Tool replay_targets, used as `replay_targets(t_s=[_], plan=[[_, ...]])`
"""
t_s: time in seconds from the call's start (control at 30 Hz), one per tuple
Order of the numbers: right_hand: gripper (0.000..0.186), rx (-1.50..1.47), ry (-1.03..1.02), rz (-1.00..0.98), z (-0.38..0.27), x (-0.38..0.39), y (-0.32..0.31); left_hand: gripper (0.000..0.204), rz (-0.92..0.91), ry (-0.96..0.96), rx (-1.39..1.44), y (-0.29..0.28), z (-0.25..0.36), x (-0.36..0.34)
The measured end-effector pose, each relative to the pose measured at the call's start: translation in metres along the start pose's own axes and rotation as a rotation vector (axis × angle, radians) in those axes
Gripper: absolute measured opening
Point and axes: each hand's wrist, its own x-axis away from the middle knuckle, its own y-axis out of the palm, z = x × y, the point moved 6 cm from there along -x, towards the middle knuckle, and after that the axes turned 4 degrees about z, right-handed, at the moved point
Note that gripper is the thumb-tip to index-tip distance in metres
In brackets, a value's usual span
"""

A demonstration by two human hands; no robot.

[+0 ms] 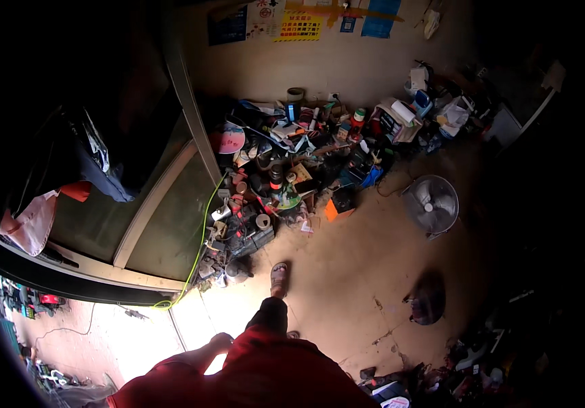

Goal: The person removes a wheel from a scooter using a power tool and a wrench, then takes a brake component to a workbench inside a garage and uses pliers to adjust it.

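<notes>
My left forearm reaches out from the red shirt (258,367) at the lower edge. My left hand (220,341) hangs beside my hip against the brightly lit floor. Its fingers are too small and dark to make out, and nothing plainly shows in it. My right hand is out of sight. Ahead of me, one sandalled foot (279,277) stands on the tiles, close to a heap of clutter (275,177) along the wall.
A round metal fan (431,204) stands right of the heap, with a dark stool-like object (428,299) nearer me. An orange box (338,207) edges the clutter. On the left, a yellow-green cable (205,234) runs past a glazed door (163,211). More items (469,360) lie lower right.
</notes>
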Motion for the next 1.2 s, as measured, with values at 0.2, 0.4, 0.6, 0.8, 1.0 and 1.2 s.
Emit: replay_targets(t_s=[0.2,0.4,0.6,0.8,1.0,1.2], plan=[[0.024,-0.052,0.183,-0.075,0.007,-0.063,-0.039,0.044,0.212,-0.047,0.093,-0.129,0.037,-0.129],[0.02,0.303,-0.214,0.066,-0.052,-0.156,-0.124,0.039,0.18,0.276,0.162,-0.248,0.167,-0.219],[0.031,0.24,0.012,-0.067,-0.149,-0.32,-0.227,0.04,0.03,0.172,0.19,-0.225,0.174,-0.262],[0.069,0.021,0.338,-0.295,-0.147,-0.397,-0.272,0.054,-0.059,-0.028,0.161,-0.239,0.202,-0.267],[0.093,0.384,0.268,-0.516,-0.082,-0.495,-0.289,0.069,-0.061,-0.348,0.162,-0.264,0.238,-0.293],[0.086,0.303,0.27,-0.696,-0.086,-0.557,-0.329,0.078,0.198,-0.406,0.257,-0.24,0.266,-0.337]])
